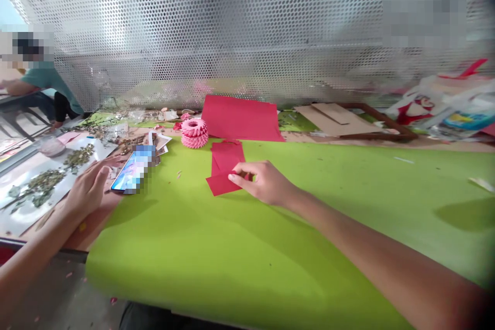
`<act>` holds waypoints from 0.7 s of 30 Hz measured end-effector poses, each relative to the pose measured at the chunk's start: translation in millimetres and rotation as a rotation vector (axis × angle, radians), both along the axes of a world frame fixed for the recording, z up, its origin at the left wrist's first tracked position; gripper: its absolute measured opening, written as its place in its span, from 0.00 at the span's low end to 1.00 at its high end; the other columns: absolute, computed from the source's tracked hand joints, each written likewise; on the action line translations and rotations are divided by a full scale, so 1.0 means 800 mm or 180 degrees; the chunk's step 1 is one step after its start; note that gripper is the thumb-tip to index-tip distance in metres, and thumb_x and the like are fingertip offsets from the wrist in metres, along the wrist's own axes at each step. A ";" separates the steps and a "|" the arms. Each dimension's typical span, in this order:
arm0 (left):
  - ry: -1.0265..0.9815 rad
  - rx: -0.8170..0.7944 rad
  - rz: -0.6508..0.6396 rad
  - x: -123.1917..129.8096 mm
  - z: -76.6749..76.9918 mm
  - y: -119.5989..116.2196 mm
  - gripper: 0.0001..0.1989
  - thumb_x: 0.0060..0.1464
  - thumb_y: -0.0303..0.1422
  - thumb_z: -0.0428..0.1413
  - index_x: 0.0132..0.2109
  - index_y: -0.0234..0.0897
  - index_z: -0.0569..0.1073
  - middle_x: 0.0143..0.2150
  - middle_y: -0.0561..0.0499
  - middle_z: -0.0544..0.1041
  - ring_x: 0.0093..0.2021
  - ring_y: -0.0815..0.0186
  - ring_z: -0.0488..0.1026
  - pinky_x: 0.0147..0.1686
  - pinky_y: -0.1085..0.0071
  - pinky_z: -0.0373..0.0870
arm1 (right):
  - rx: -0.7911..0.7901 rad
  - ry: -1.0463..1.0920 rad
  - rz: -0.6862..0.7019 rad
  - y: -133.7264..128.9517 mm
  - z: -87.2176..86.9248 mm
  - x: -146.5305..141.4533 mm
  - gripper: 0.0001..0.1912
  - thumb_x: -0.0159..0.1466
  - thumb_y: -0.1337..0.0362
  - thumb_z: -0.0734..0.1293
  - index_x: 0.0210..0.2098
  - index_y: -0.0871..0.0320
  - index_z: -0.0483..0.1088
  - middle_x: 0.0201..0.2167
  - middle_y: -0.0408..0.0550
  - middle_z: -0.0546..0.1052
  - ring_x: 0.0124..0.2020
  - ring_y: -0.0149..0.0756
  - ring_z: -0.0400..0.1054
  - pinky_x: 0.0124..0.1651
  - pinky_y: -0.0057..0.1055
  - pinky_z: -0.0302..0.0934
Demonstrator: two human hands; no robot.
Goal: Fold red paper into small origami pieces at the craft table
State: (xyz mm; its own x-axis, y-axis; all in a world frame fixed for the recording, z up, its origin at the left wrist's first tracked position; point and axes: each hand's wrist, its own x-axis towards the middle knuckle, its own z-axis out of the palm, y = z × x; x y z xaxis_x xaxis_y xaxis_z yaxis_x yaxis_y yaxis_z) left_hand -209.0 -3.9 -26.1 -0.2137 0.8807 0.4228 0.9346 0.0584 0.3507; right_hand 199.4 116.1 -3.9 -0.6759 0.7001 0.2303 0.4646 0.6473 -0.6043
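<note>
My right hand [263, 180] pinches the right end of a small red paper piece [222, 184], over the green sheet. Just behind it lie more red paper strips [227, 154]. To the left, my left hand [88, 185] has its fingers apart beside a lit phone [134, 169], near the phone's left edge. A pink ruffled paper ring stack [194, 133] stands behind the strips, to their left. Farther back lies a large red sheet [242, 118].
The green sheet [185, 258] covers the table. Dried leaves [46, 183] lie on white paper at the left. Brown cardboard [336, 118] and plastic bags [444, 105] sit along the perforated metal panel [240, 26]. A person [50, 80] sits at the far left.
</note>
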 end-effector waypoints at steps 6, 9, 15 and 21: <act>0.0118 0.0336 -0.0297 0.011 0.002 -0.004 0.27 0.66 0.46 0.35 0.43 0.37 0.75 0.54 0.43 0.77 0.58 0.56 0.72 0.60 0.61 0.63 | 0.0032 0.0038 -0.0005 -0.001 0.002 0.000 0.16 0.67 0.54 0.62 0.32 0.58 0.74 0.26 0.45 0.77 0.25 0.32 0.67 0.30 0.29 0.55; 0.0164 0.0272 -0.0268 0.009 -0.001 -0.004 0.26 0.66 0.45 0.35 0.43 0.36 0.74 0.51 0.41 0.79 0.54 0.56 0.73 0.55 0.62 0.67 | 0.0018 0.0050 0.0010 -0.001 0.003 0.000 0.15 0.67 0.54 0.63 0.32 0.58 0.74 0.26 0.45 0.77 0.25 0.32 0.68 0.30 0.30 0.56; 0.0178 0.0255 -0.0367 0.012 0.002 -0.005 0.25 0.66 0.45 0.36 0.41 0.37 0.73 0.48 0.43 0.79 0.51 0.56 0.74 0.51 0.63 0.67 | 0.0121 0.0043 0.0020 -0.001 0.001 0.000 0.15 0.67 0.55 0.63 0.31 0.57 0.74 0.26 0.45 0.77 0.25 0.32 0.67 0.29 0.29 0.55; 0.0102 0.0083 -0.0332 0.012 0.000 -0.006 0.28 0.66 0.49 0.36 0.45 0.36 0.75 0.50 0.43 0.79 0.52 0.55 0.74 0.51 0.63 0.68 | 0.0149 0.0020 0.0029 0.000 0.000 0.000 0.15 0.67 0.55 0.63 0.31 0.57 0.73 0.26 0.45 0.77 0.25 0.32 0.67 0.30 0.29 0.56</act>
